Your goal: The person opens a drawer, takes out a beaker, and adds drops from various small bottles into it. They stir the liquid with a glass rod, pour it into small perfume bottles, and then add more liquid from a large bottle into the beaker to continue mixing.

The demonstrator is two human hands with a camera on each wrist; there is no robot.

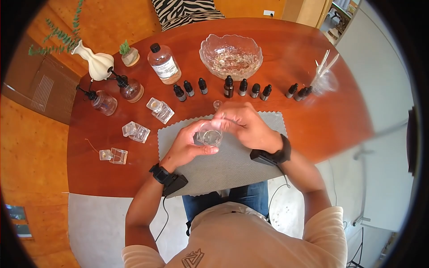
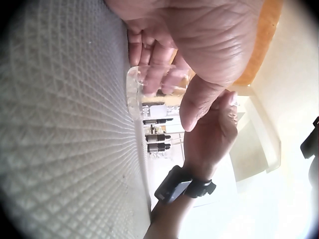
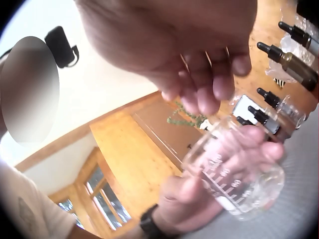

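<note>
A clear glass beaker with white graduation marks is held by the left hand above the grey mat. Its thumb and fingers wrap the sides; the right wrist view shows the beaker tilted, with clear contents that are hard to make out. Over the rim hovers the right hand, its fingers loosely bent and apart, nothing visible in them. In the left wrist view the right hand is beyond the left thumb. A small glass piece lies just past the hands.
Behind the mat stand several dropper bottles, a labelled bottle and a scalloped glass bowl. Glass bottles and atomizers are at left, with a white vase. Sticks in a holder stand at right.
</note>
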